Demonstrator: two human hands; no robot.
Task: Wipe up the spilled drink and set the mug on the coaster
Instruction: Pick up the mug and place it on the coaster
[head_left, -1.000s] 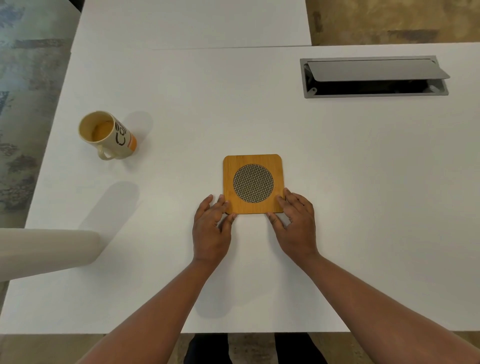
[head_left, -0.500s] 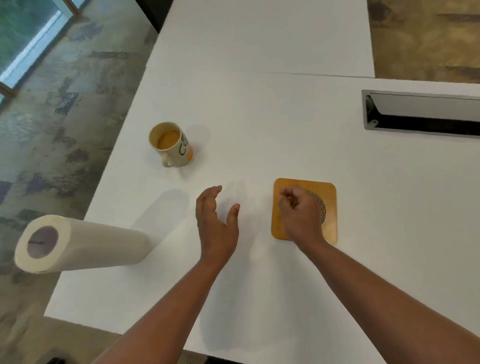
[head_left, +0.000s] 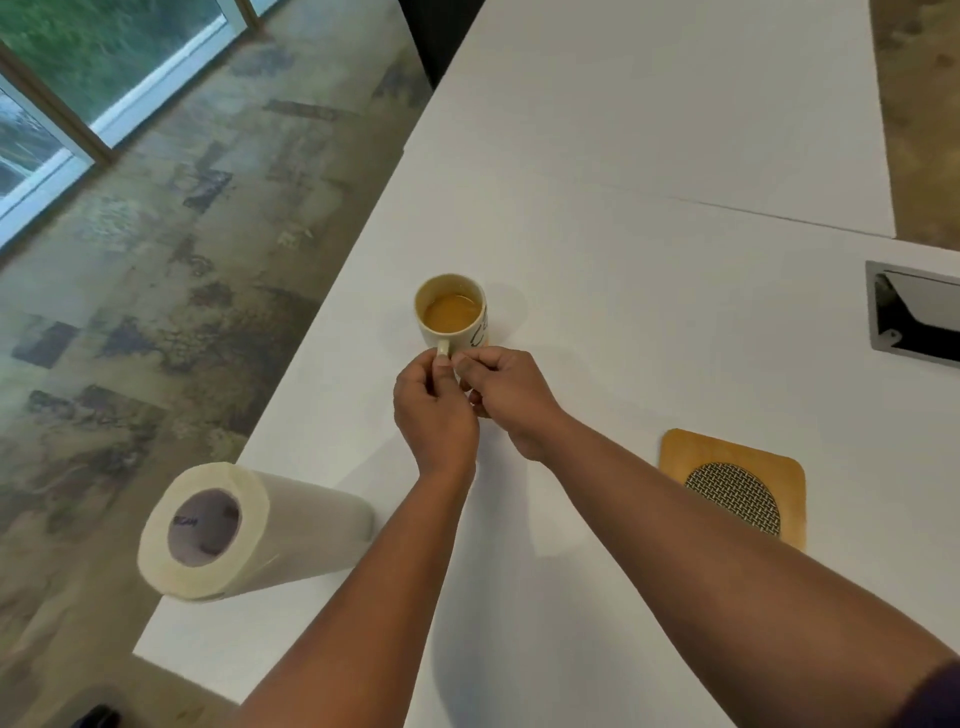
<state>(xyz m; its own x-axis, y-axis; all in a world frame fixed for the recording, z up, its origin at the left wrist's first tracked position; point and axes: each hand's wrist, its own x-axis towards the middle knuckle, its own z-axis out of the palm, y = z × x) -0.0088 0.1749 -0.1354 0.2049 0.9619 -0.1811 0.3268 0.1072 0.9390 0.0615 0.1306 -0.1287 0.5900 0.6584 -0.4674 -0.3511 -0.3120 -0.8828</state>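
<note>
Both hands have left the coaster (head_left: 737, 486): left hand (head_left: 434, 410) and right hand (head_left: 506, 397) now pinch the mug (head_left: 451, 314) handle. Paper roll (head_left: 228, 530) lies near-left.

Two bare forearms, left hand (head_left: 434, 410) and right hand (head_left: 511, 397) without rings or watch; dark sleeve (head_left: 930, 696) edge at near right.

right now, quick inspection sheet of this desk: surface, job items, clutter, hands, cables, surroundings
surface: white table, no spill visible.
job's things: mug upright, holding brown drink; wooden coaster bare, to its right; paper towel roll lying on its side at the table edge.
clutter: nothing seen.
grippers: left hand and right hand both at the mug's handle, fingers curled.
cables: nothing seen; open cable hatch at right.
surroundings: patterned floor, window.
</note>
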